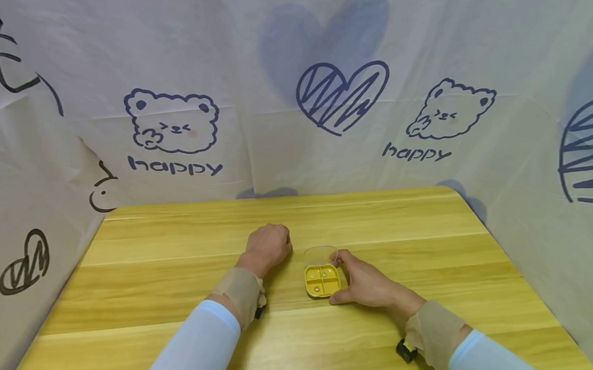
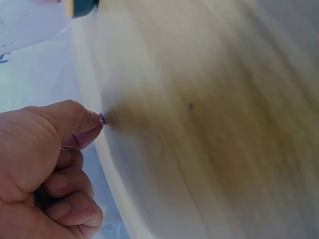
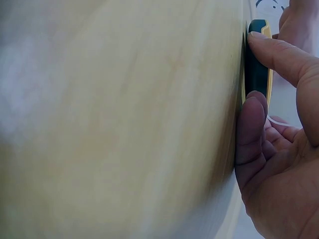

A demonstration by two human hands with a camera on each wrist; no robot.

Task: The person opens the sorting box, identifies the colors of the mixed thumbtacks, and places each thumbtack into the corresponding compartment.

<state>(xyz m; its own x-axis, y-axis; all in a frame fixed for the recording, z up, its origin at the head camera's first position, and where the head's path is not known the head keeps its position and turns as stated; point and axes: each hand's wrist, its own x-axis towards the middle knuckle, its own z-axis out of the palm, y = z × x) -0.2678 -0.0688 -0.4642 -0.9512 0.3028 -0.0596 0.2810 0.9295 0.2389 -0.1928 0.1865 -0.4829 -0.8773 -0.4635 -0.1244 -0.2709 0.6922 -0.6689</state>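
A small yellow pill box point(image 1: 323, 281), dark green underneath, stands on the table with its clear lid point(image 1: 320, 254) raised at the back. Dividers split it into four-sided compartments, and a few tiny shiny pieces lie inside. My right hand point(image 1: 367, 279) grips the box's right side between thumb and fingers; in the right wrist view the thumb and fingers press on the dark green wall point(image 3: 256, 67). Left of the box, my left hand point(image 1: 269, 245) pinches a tiny purple piece point(image 2: 102, 118) between thumb and index finger, the other fingers curled. Its exact kind is too small to tell.
The wood-grain table point(image 1: 178, 236) has rounded far corners. White cloth point(image 1: 274, 152) with drawn bears and hearts hangs behind it and along both sides. A small dark speck point(image 2: 191, 106) shows on the tabletop in the left wrist view.
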